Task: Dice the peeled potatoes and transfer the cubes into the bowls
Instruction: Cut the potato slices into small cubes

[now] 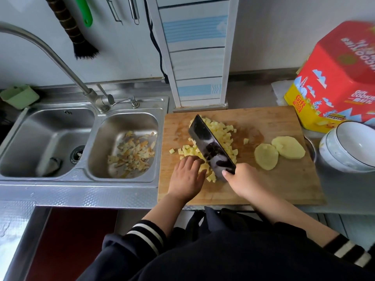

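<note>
a: cubes cover the middle of the board, a loose yellow heap split by the cleaver.

b: how does the cleaver stand?

a: on its edge, tilted, the dark blade running from the board's far middle back toward the near side. cubes lie on both sides of it, and a few strays sit off toward the board's left edge.

b: and the hands?

a: right hand is wrapped tight round the handle at the near end of the blade (the handle itself is hidden under the fingers). left hand lies palm down on the board, fingers together and slightly curled, fingertips against the near-left part of the heap.

b: anything uncut?

a: two slices, round and pale, flat on the board's right half, one overlapping the other, apart from the heap. one stray cube sits on the far slice.

b: bowls?

a: stacked white bowls just off the board's right edge, a red and yellow tin behind them at the board's far right corner. left of the board, the sink, with peels in its nearer basin.
</note>
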`<act>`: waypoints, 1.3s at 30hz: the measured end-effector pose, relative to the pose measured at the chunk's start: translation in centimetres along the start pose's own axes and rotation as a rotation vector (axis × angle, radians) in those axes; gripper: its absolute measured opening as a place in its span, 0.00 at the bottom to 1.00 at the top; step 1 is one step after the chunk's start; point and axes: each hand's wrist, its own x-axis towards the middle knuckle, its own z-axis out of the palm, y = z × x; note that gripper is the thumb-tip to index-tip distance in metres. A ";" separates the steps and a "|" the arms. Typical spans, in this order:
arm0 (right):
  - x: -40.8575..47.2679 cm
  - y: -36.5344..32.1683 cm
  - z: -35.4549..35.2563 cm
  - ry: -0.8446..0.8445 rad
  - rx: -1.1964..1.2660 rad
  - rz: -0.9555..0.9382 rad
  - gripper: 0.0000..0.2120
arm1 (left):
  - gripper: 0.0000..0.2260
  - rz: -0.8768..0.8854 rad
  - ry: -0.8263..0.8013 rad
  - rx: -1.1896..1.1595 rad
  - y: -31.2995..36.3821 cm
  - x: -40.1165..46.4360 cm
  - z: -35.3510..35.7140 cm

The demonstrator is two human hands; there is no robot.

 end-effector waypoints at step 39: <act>-1.1 -2.3 0.4 -0.227 -0.168 -0.063 0.17 | 0.14 -1.306 0.266 -1.134 -7.1 2.3 -3.8</act>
